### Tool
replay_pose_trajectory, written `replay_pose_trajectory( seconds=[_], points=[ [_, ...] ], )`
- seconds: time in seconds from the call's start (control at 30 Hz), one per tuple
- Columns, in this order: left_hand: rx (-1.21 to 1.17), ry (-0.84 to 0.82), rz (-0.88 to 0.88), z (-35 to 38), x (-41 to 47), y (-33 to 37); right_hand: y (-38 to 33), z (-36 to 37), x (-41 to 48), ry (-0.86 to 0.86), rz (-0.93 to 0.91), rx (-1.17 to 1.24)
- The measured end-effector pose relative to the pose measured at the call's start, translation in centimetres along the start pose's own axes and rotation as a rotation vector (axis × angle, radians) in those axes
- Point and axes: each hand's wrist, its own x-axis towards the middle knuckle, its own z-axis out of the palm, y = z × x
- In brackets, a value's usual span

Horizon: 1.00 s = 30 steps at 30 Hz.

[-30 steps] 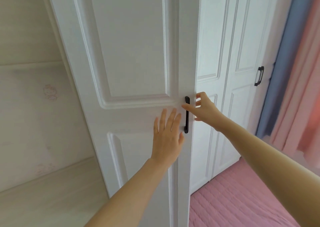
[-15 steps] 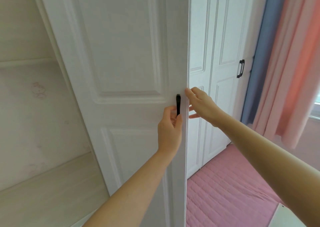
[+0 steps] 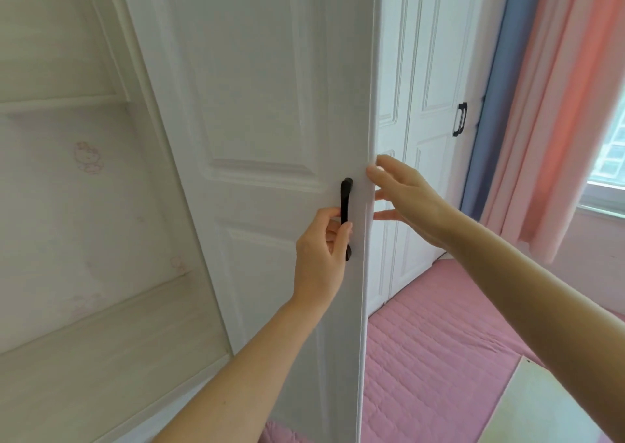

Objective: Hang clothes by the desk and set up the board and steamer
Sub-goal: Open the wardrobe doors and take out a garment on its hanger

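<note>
Where my left hand [image 3: 321,250] sits: on the lower half of the black handle [image 3: 345,206] of the wardrobe door [image 3: 263,104], fingers curled round the bar from the left, thumb lying up along its right side; the grip is closed on it.
My right hand [image 3: 409,199]: at the door's free edge, about level with the handle's top; fingers straight and spread, closed on nothing; thumb tip rests on the front of the edge, the other fingertips pass out of sight behind it.
Both hands: close together, one on either side of the edge strip, not touching each other.
Door: white and panelled, standing open, angled out toward me, its thin edge running from top to bottom of the view.
Wardrobe inside: hidden behind the door leaf; I cannot tell what hangs there.
Beyond the edge: closed doors [image 3: 436,70] in the same white style, the far one with a second handle [image 3: 460,119].
Right side: a blue curtain [image 3: 490,104] just beside those doors, then a pink curtain [image 3: 558,104], then a slice of window [image 3: 608,158].
Below: a pink quilt [image 3: 422,358] spreads under my right forearm, a pale panel [image 3: 541,409] at its lower right.
Left side: pale wood shelves [image 3: 84,358] with a faint pink cat print [image 3: 88,157] on the back wall.
</note>
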Motion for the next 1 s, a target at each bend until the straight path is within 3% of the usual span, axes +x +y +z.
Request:
replay_pose_trajectory(
  seconds=[0.43, 0.87, 1.0],
  points=[
    [0.093, 0.198, 0.055, -7.4, -7.2, 3.0, -5.4, 7.1, -7.8, -0.097, -0.170, 0.045],
    [-0.112, 0.263, -0.058, -13.1, -11.7, 4.7, -7.7, 15.4, -10.0, -0.221, -0.387, -0.147],
    [-0.139, 0.279, -0.043, -14.8, -12.0, 4.0, -7.6, 17.0, -10.0, -0.239, -0.396, -0.108]
  ],
)
